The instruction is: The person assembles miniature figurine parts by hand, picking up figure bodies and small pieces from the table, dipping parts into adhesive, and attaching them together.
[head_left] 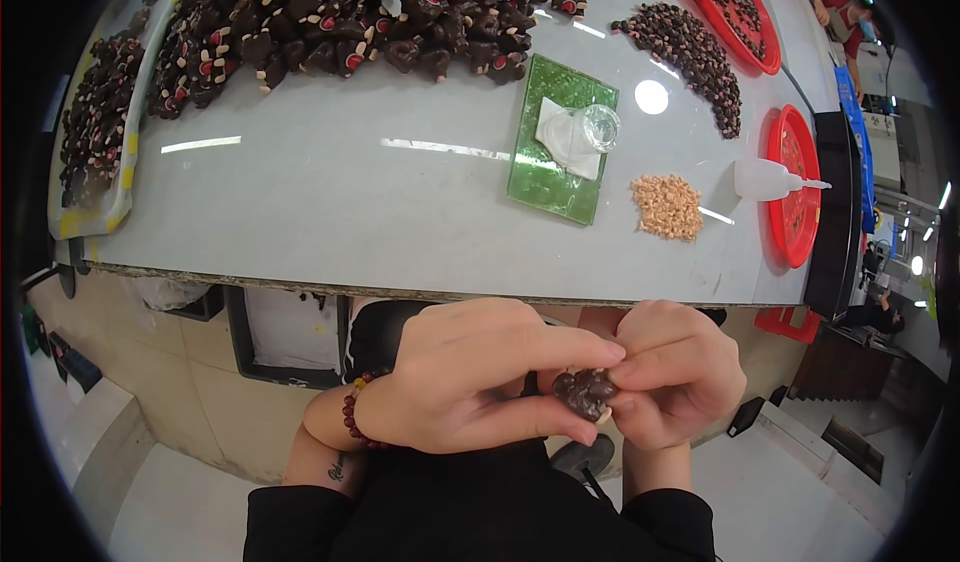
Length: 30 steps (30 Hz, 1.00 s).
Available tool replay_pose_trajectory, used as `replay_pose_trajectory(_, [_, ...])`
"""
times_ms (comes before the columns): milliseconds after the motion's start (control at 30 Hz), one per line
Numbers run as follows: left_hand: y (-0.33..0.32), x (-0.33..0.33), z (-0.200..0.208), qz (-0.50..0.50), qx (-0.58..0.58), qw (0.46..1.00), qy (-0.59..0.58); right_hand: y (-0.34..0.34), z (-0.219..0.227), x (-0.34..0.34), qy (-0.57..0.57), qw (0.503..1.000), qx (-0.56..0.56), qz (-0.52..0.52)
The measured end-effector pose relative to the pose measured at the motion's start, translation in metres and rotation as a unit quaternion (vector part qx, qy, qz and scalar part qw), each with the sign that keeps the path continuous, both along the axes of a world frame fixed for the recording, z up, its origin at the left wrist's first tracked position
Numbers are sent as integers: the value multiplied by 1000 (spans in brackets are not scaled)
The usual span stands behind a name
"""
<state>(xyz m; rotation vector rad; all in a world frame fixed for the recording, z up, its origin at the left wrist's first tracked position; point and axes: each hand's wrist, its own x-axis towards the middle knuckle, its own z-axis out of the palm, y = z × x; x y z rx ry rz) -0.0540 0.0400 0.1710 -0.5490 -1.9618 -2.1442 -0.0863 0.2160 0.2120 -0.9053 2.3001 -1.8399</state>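
Between the thumb and fingers of my left hand is a small dark brown moulded figurine piece, held just in front of the table edge. My right hand pinches at the same piece from its right side, thumb and forefinger together. A pale bit shows at the piece's lower right, by my right thumb; whether it is fixed there cannot be made out. On the table beyond lie a heap of small beige parts and a green glass plate with a clear glass jar on a folded white pad.
A big heap of dark brown figurines covers the far left; a tray holds more. Small dark parts lie far right beside a red tray. A white squeeze bottle rests against another red tray. People are visible at far right.
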Motion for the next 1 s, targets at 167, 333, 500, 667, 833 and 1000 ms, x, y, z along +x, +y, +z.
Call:
replay_pose_trajectory(167, [1, 2, -2, -45, 59, 994, -78, 0, -1, -6, 73, 997, -2, 28])
replay_pose_trajectory(333, [-3, 6, -5, -66, 69, 989, -115, -2, -4, -5, 97, 994, 16, 39])
replay_pose_trajectory(500, [-12, 6, 1, -49, 16, 994, -100, -3, -3, -6, 96, 993, 5, 64])
replay_pose_trajectory(667, [-82, -2, -13, 305, -128, 944, 1, 20, -12, 0, 117, 991, 15, -56])
replay_pose_trajectory(833, [-225, -17, 13, 635, -382, 669, -63, 31, -25, -8, 120, 988, 68, -66])
replay_pose_trajectory(1000, [-231, -29, 5, 568, -490, 660, -45, 25, -29, -10, 134, 987, 66, -57])
